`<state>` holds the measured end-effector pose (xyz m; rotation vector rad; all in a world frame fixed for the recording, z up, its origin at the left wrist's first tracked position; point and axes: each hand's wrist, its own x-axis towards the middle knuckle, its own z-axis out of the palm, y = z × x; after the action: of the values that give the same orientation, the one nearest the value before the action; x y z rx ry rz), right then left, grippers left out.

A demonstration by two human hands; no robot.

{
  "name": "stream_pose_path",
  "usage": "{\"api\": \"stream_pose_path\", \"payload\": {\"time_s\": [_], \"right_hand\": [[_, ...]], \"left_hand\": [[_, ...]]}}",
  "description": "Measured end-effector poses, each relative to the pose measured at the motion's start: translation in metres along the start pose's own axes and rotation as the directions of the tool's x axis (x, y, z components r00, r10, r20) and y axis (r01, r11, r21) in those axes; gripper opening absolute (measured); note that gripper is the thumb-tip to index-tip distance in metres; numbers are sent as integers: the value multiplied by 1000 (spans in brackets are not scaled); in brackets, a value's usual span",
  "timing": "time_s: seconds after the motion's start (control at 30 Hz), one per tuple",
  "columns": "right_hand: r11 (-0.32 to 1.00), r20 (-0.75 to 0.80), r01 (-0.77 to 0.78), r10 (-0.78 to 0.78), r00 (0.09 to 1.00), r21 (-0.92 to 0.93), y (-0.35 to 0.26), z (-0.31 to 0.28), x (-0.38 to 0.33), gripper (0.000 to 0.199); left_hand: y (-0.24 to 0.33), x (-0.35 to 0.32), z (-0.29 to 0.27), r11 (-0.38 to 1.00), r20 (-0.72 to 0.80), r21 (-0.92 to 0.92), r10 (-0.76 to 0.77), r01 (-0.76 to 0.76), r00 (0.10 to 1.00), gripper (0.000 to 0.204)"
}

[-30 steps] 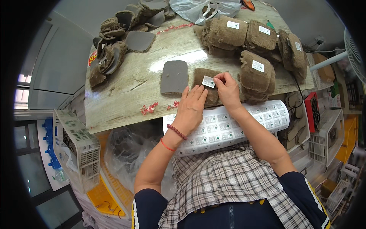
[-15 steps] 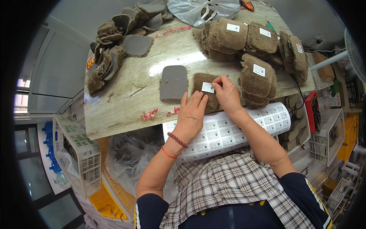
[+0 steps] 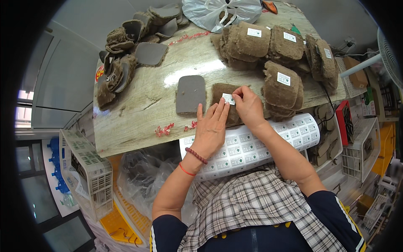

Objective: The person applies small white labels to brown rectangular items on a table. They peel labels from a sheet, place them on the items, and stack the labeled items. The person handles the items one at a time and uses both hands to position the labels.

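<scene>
A brown fuzzy pad (image 3: 219, 89) lies near the table's front edge with a small white label (image 3: 228, 98) on its face. My right hand (image 3: 249, 110) pinches the label's right side between thumb and finger. My left hand (image 3: 211, 129) is spread flat, its fingertips against the lower left of the pad and label. Left of it a grey-faced pad (image 3: 191, 94) rests grey side up. A sheet of printed labels (image 3: 247, 145) sits across my lap, curling below the table edge and under my forearms.
Stacks of labelled brown pads (image 3: 282, 94) stand at the right. Loose grey-backed pads (image 3: 151, 53) pile up at the far left, and a white plastic bag (image 3: 201, 14) sits at the back. A white crate (image 3: 86, 168) is at lower left, a fan (image 3: 388, 59) at right.
My hands stay almost in place at the label. The view has shifted slightly; no object has visibly been picked up or put down.
</scene>
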<state>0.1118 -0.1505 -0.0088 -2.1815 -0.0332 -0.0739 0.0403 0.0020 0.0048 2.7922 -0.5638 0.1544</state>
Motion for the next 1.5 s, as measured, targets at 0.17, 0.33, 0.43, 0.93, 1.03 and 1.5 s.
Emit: {"api": "stream_pose_path", "payload": {"time_s": [0.17, 0.33, 0.43, 0.93, 1.03, 1.5], "right_hand": [[994, -43, 98, -100, 994, -42, 2, 2, -2, 10], [980, -19, 141, -145, 989, -139, 1, 2, -4, 14], [978, 5, 125, -126, 992, -165, -5, 1, -5, 34], [958, 17, 38, -35, 999, -285, -10, -1, -2, 53], [956, 36, -22, 34, 999, -294, -13, -3, 2, 46], [906, -136, 82, -27, 990, 416, -22, -135, 31, 30]], "left_hand": [[-1, 0, 4, 998, 22, 58, 7, -8, 1000, 62], [1, 1, 1, 998, 49, 55, -8, 6, 999, 64], [2, 1, 1, 998, 68, 64, -18, 14, 998, 65], [4, -14, -6, 996, -3, -64, -55, 55, 998, 64], [-1, -26, -9, 996, -55, -11, -85, 85, 995, 62], [-90, -26, -20, 993, -219, 112, 1, 24, 976, 39]]}}
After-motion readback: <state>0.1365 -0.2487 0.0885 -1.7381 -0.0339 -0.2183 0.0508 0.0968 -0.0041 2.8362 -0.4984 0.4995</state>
